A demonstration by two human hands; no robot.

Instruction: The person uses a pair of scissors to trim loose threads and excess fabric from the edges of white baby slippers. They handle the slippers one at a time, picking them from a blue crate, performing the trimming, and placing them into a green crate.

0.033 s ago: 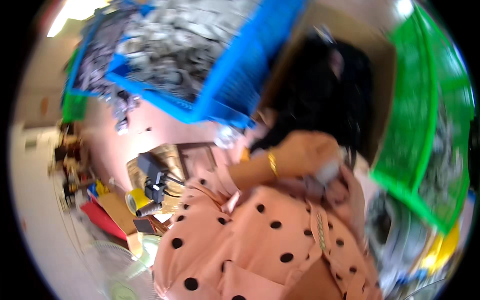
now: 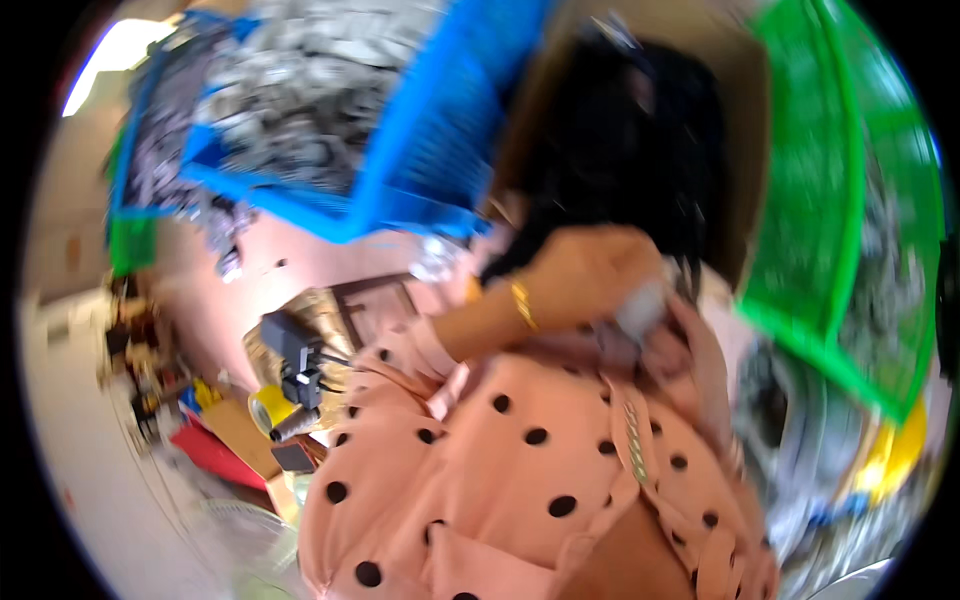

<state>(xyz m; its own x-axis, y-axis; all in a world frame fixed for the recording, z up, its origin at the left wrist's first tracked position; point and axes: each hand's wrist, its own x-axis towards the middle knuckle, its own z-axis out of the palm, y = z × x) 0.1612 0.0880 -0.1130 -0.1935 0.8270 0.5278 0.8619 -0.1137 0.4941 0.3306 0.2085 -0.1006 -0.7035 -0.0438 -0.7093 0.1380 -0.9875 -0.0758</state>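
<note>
My left hand (image 2: pixel 598 272), with a gold bracelet at its wrist, reaches across in front of my chest, fingers curled down and closed. Facing it, my right hand (image 2: pixel 680 352) is closed too, fingers bent inward. A small pale grey piece (image 2: pixel 641 310) sits between the two hands, gripped by both; blur hides its exact kind. Just beyond the hands, a heap of black items (image 2: pixel 630 150) fills a cardboard box (image 2: pixel 745 180).
Blue crates (image 2: pixel 385 170) of grey-white pieces stand at the far left. Green baskets (image 2: pixel 850 200) with grey pieces are on the right. At left are a black device with cables (image 2: pixel 290 345), a yellow tape roll (image 2: pixel 270 408) and a fan (image 2: pixel 235 530).
The surroundings have shifted a little left in the picture, and the far crates slightly up. My hands stay together around the pale grey piece.
</note>
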